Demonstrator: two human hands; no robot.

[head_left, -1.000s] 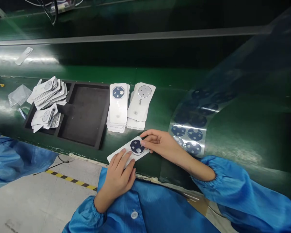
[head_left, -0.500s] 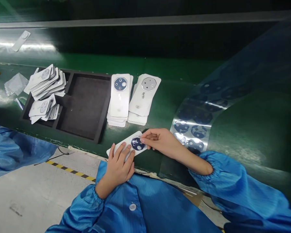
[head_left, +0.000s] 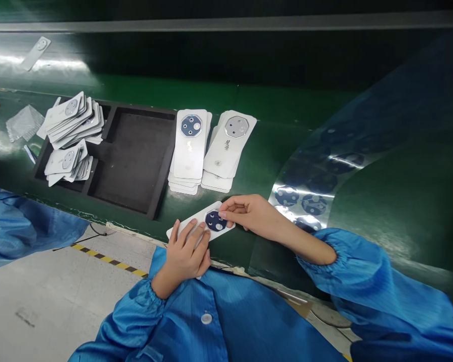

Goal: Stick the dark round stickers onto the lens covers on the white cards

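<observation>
A white phone back cover (head_left: 181,229) lies slanted at the bench's front edge. My left hand (head_left: 186,254) rests on its lower end, fingers spread flat. Over the round camera area at its upper right end is a dark blue sticker (head_left: 213,221) with several holes. My right hand (head_left: 249,213) pinches the sticker's upper right edge between thumb and forefinger. Beyond my hands stand two piles of covers. The left pile (head_left: 189,156) has a blue camera disc on top, the right pile (head_left: 222,151) a grey one.
A dark compartmented tray (head_left: 156,193) stands at left, with stacked covers (head_left: 68,123) in its left compartments. A clear strip of blue stickers (head_left: 302,193) curves across the right. A single cover (head_left: 35,54) lies at the far left. A co-worker's blue sleeve (head_left: 22,229) shows at left.
The view has shifted slightly. My right hand still pinches the sticker's edge, and its fingers have barely moved. My left hand stays on the cover.
</observation>
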